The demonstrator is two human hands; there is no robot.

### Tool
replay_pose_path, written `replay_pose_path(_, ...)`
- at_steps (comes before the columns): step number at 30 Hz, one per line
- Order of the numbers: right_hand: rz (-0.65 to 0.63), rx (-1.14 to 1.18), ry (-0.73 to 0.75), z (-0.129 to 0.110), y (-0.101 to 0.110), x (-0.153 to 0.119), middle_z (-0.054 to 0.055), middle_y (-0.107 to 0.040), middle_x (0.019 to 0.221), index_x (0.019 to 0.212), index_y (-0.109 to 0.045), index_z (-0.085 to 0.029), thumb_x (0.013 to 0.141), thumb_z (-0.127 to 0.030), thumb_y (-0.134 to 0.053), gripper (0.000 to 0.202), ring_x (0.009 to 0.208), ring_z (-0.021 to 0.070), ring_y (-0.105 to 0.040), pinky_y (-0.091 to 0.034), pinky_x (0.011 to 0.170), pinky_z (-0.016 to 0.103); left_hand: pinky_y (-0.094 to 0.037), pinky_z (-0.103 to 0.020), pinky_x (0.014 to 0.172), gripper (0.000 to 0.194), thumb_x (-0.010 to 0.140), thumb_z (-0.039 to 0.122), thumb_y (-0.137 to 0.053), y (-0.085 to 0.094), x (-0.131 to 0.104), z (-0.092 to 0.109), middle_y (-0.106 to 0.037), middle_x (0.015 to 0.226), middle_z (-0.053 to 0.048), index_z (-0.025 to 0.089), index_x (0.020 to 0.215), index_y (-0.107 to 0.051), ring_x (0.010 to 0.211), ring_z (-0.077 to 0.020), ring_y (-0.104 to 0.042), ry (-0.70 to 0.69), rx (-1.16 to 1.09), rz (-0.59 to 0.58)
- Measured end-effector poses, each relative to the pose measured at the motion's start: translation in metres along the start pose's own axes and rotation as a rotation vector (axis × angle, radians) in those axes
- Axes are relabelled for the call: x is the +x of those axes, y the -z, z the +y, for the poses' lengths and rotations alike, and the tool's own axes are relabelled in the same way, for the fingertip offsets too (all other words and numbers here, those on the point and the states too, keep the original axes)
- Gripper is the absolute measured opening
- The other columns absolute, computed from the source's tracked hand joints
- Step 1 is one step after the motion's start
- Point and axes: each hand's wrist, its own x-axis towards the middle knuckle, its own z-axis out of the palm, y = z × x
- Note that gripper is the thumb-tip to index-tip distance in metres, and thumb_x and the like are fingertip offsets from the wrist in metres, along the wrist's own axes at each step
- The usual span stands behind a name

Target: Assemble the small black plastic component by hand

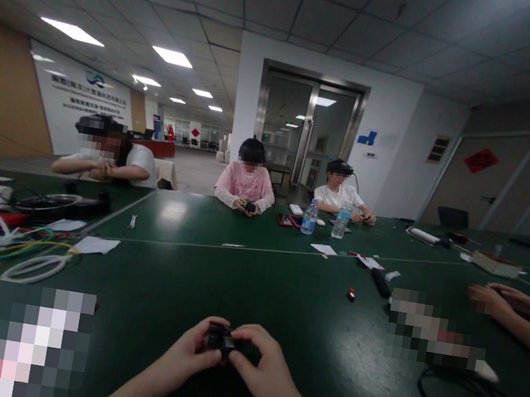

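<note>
Grip: clamped from both sides on small black object (221,339), thumbs and fingertips of left hand (195,350) and right hand (265,361) | Place: over near side of green worktop (161,283); contact with it, cannot tell | Handling: best pinched lightly, one side braced, the other working | Unclear: object's details, dark and partly finger-covered; lower-left corner pixelated

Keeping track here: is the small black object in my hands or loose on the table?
In hand: your left hand and right hand pinch the small black object from opposite sides.
</note>
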Motion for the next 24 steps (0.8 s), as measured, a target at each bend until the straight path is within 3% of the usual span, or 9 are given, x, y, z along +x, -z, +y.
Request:
replay_pose_path(6, -0.004, 0.012, -0.005, -0.0025, 0.0004, -0.0009, 0.002, -0.062, 0.098, 0.095, -0.062, -0.024, 0.069, -0.011, -0.061, 0.029, 0.094, 0.0185, -0.058, -0.044, 0.086, 0.034, -0.040, -0.032, 0.071, 0.054, 0.057, 0.027, -0.077, -0.0033, -0.0039, 0.0066, -0.061, 0.092, -0.002, 0.023, 0.104, -0.051, 0.078, -0.0164, -0.058, 0.040, -0.028, 0.024)
replay_pose_path(17, -0.050, 0.020, -0.007, -0.0044, -0.0003, -0.0019, 0.004, -0.058, 0.104, 0.092, -0.063, -0.024, 0.071, -0.018, -0.064, 0.023, 0.098, 0.0191, -0.056, -0.043, 0.089, 0.036, -0.040, -0.033, 0.074, 0.045, 0.060, 0.022, -0.075, -0.0026, -0.0046, 0.0092, -0.060, 0.091, -0.001, 0.022, 0.100, -0.054, 0.083, -0.0184, -0.057, 0.022, 0.021, -0.017)
replay_pose_path(24, -0.037, 0.002, -0.016, -0.0032, -0.0037, -0.0021, 0.003, -0.061, 0.099, 0.089, -0.064, -0.024, 0.071, -0.021, -0.064, 0.018, 0.095, 0.0192, -0.058, -0.045, 0.085, 0.035, -0.040, -0.033, 0.074, 0.047, 0.060, 0.028, -0.075, -0.0013, -0.0030, 0.0055, -0.059, 0.091, -0.001, 0.023, 0.101, -0.053, 0.084, -0.0188, -0.056, -0.006, 0.049, -0.019)
